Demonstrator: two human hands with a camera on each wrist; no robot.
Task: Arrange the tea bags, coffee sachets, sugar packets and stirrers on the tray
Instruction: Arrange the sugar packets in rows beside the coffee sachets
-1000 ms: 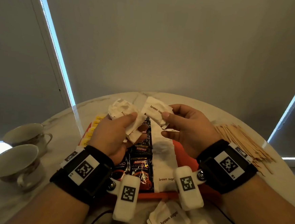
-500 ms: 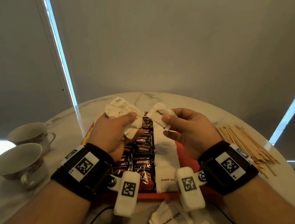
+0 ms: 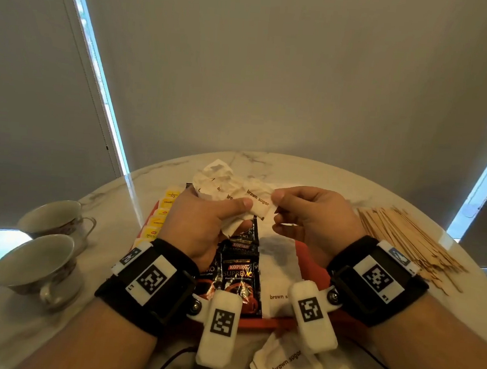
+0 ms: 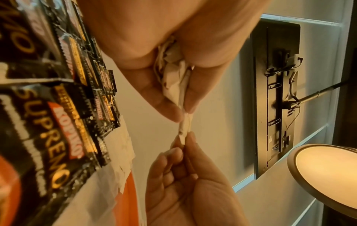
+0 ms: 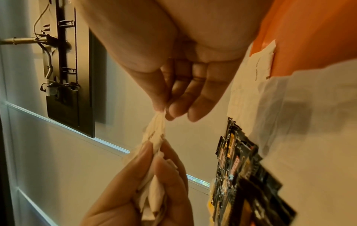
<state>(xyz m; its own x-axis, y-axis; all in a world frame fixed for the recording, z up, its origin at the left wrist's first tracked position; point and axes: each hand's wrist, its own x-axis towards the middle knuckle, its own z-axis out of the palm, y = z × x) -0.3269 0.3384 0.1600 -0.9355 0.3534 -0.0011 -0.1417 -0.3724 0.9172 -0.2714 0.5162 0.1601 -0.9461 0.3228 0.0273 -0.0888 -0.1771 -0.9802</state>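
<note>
**Both hands on one brown sugar packet, held above the tray**

Nearest the camera: loose sugar packets on the table edge, just in front of the tray's near rim, off the tray.

On the orange tray: a row of black coffee sachets down the middle, overlapping. A white column of sugar packets just right of them, touching or overlapping the sachet edge. Yellow tea bags in a row along the left side, partly hidden by the left hand. Right part of the tray mostly hidden by the right wrist.

Above the tray: left hand grips a crumpled bunch of sugar packets, thumb clamped across the front, fingers curled behind. Right hand pinches the right end of one brown sugar packet between thumb and forefinger; other fingers loosely curled, holding nothing. The left thumb tip is on that packet's left end, so both hands hold it. The wrist views confirm this: packet spans the two pinches, seen edge-on.

Right of the tray: wooden stirrers in a loose fanned pile on the table, apart from the tray.

Left: two teacups side by side on the table, well away from the tray.

Far: grey blinds, with light strips at the gaps.
</note>
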